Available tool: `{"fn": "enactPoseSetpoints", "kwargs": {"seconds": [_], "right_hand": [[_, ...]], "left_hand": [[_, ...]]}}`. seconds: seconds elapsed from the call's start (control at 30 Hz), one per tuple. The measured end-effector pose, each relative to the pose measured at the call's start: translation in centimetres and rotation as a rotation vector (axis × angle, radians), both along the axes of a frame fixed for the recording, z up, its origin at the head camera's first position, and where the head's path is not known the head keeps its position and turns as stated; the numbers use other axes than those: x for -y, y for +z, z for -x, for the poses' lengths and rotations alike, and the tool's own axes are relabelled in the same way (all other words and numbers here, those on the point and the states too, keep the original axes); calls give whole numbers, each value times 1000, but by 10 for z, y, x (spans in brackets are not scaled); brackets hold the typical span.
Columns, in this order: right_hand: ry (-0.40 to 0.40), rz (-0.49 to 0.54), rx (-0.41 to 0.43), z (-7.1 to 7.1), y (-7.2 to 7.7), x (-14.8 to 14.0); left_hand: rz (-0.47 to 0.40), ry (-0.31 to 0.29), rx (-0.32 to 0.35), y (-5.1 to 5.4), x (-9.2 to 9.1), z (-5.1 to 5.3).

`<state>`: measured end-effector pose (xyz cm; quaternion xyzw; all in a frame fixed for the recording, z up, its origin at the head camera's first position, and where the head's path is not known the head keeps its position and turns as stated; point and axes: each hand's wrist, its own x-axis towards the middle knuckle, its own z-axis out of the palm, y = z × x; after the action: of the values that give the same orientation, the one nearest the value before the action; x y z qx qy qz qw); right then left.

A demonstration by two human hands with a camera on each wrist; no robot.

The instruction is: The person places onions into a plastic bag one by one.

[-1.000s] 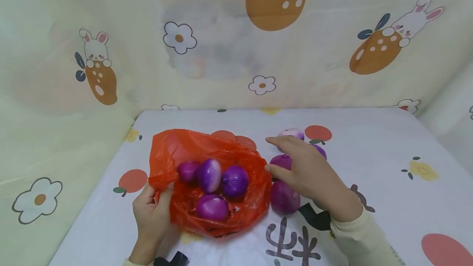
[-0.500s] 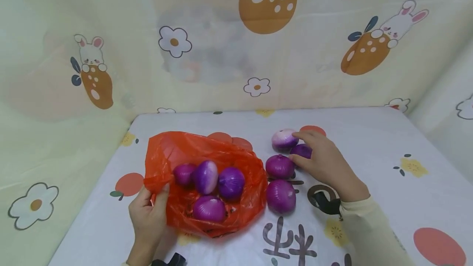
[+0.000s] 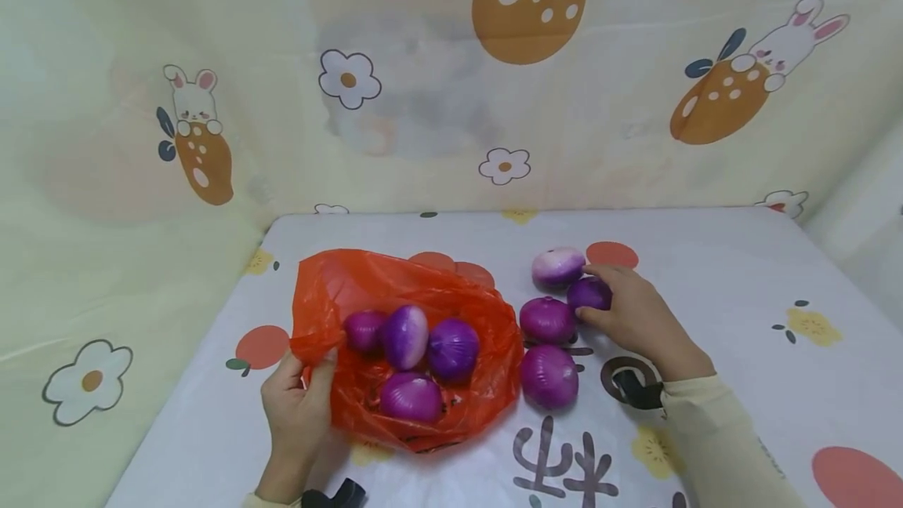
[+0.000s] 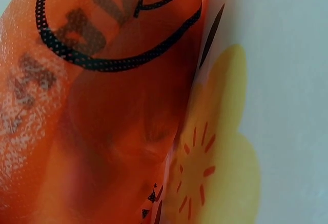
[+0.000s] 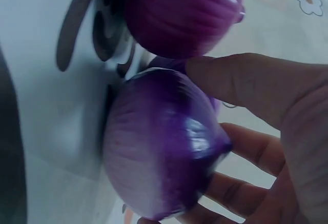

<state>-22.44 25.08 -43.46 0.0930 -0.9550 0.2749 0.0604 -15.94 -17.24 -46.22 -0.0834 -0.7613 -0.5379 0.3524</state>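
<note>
My left hand (image 3: 299, 406) pinches the near-left rim of a red plastic bag (image 3: 360, 269), its mouth spread toward me. Several red onions, one of them a half-pale onion (image 3: 405, 338), lie inside. In the left wrist view the bag's printed side (image 4: 118, 111) hides the fingers. To the bag's right, my right hand (image 3: 642, 320) has its thumb and fingers around a dark purple red onion (image 3: 589, 293). The right wrist view shows that onion (image 5: 159, 142) close up, with the thumb (image 5: 230, 78) along one side and fingers (image 5: 256, 147) behind.
A pale-topped onion (image 3: 557, 267) sits just beyond the gripped one. Two more onions, a middle onion (image 3: 547, 320) and a nearer onion (image 3: 549, 377), stand in a row beside the bag. Under everything lies a white printed tablecloth (image 3: 734, 273); a patterned curtain (image 3: 423, 100) rises behind.
My right hand has drawn back right from over the loose onions and then settled around the dark purple onion. The left hand keeps its hold on the bag.
</note>
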Motion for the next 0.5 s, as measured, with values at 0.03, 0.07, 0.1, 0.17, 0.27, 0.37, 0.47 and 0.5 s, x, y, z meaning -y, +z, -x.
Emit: {"fn": "enactPoseSetpoints", "kwargs": {"seconds": [0.03, 0.07, 0.1, 0.17, 0.27, 0.37, 0.47, 0.5], "right_hand": [[-6, -3, 9, 1, -1, 0], [-13, -6, 19, 2, -2, 0], [-20, -8, 23, 2, -4, 1], [-33, -14, 40, 3, -5, 1], [-52, -19, 65, 4, -5, 3], [-60, -24, 80, 4, -5, 2], [-65, -29, 81, 3, -4, 1], [-64, -31, 73, 3, -4, 0]], "left_hand": [[1, -2, -3, 0, 0, 0], [2, -4, -9, -1, 0, 0], [4, -6, -18, -1, 0, 1], [5, -9, -18, -2, 1, 1], [-2, -18, -16, -3, 1, 1], [-14, -22, -17, -2, 1, 1], [-15, -20, -22, -3, 1, 1], [-15, -20, -24, -3, 0, 1]]}}
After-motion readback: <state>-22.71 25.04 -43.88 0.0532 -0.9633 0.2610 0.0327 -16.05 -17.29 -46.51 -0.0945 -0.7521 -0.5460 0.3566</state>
